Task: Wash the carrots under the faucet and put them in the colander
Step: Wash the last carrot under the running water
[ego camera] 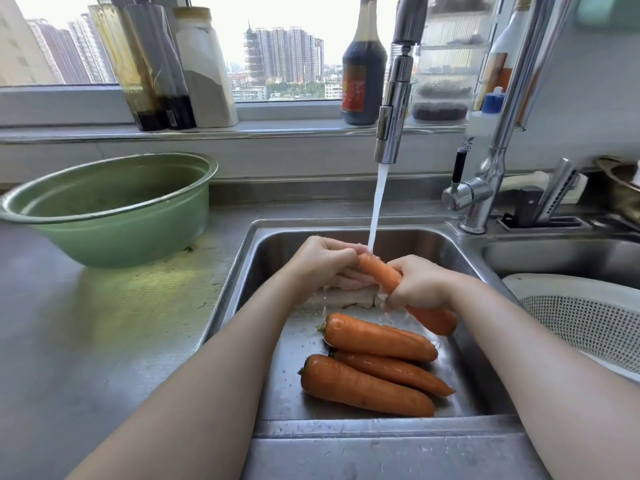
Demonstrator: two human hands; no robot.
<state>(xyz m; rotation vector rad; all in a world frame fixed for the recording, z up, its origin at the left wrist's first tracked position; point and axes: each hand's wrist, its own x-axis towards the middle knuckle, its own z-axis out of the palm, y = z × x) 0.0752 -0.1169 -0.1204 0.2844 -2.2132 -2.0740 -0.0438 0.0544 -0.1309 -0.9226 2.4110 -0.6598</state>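
Water runs from the chrome faucet [390, 126] onto one carrot [379, 274] that I hold over the steel sink [263, 237]. My right hand [419, 284] grips this carrot around its middle. My left hand [323, 261] pinches its thin end under the stream. Three more carrots [377, 337] lie wet on the sink floor just below my hands. The white colander [588, 320] stands at the right, in the second basin, with no carrot visible in it.
A green bowl [114, 216] sits on the steel counter [104, 323] at the left. Bottles and jars [363, 64] line the window sill behind the sink. The faucet's lever [459, 174] and base are at the right rear, with a knife block behind.
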